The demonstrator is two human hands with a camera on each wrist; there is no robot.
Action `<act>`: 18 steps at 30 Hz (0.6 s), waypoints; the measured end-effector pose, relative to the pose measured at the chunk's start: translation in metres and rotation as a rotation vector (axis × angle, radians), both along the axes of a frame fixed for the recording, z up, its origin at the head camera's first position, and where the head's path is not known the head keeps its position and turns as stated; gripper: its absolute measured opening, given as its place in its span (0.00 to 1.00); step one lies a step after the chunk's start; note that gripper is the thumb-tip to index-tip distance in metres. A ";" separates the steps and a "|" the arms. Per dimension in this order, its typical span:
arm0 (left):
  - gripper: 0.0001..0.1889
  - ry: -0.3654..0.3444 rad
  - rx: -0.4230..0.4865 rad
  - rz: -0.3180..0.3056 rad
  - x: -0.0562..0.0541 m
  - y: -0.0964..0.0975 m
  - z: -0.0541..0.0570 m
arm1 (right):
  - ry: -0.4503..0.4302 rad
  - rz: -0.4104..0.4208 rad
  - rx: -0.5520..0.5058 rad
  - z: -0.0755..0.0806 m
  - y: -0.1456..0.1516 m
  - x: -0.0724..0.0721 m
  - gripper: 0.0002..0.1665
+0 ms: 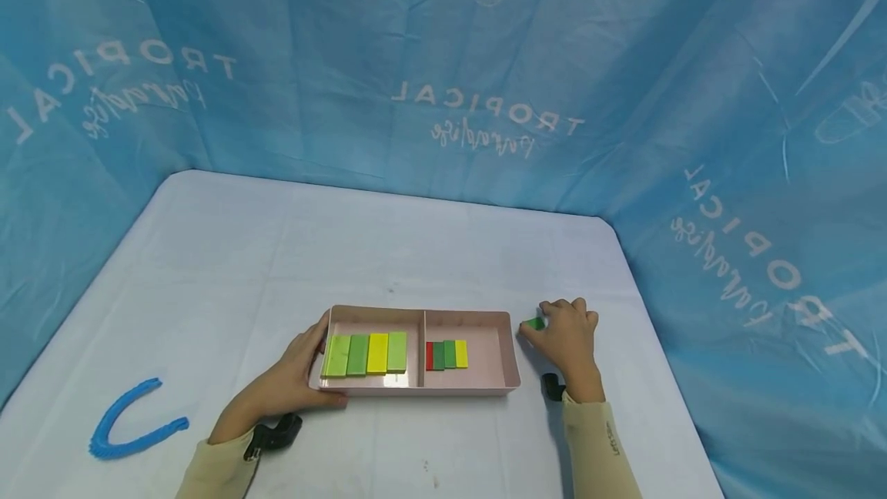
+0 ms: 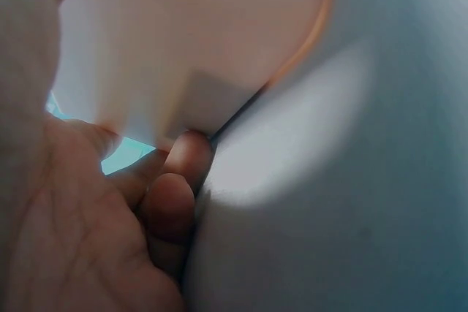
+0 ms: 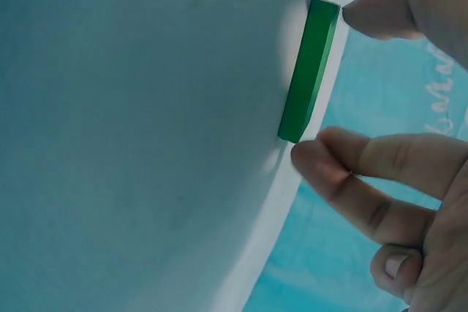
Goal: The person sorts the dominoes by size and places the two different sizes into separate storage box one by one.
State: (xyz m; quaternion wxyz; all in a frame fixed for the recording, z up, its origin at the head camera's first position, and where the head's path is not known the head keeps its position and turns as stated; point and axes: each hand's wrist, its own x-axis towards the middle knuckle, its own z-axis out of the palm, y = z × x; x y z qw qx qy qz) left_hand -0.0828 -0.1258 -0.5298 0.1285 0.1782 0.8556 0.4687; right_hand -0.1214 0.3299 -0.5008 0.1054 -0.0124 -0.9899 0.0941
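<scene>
A pale pink two-compartment tray (image 1: 471, 391) sits on the table, and my left hand (image 1: 294, 372) grips its left end. In the left wrist view the left fingers (image 2: 189, 155) bend against the wall of the tray (image 2: 219, 20). Beyond the tray's right end, my right hand (image 1: 568, 337) pinches a small green block (image 1: 535, 323). The right wrist view has the green block (image 3: 311, 71) between thumb and fingertip, one at each end, close to the white tabletop. Whether it touches the cloth, I cannot tell.
Larger green and yellow blocks (image 1: 358, 354) stand in a row in the left compartment. Smaller red, green and yellow blocks (image 1: 449, 354) line the right one. A bent blue ribbed tube (image 1: 114, 449) lies at the table's left. Blue printed curtains (image 1: 443, 60) surround the white table (image 1: 416, 252).
</scene>
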 end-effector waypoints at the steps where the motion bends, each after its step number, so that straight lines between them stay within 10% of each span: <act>1: 0.74 0.000 0.001 0.001 0.000 0.000 0.000 | -0.004 -0.004 0.001 0.001 0.000 0.000 0.35; 18: 0.74 0.004 -0.006 -0.007 0.001 0.000 0.004 | -0.076 -0.037 -0.015 0.001 0.001 0.003 0.34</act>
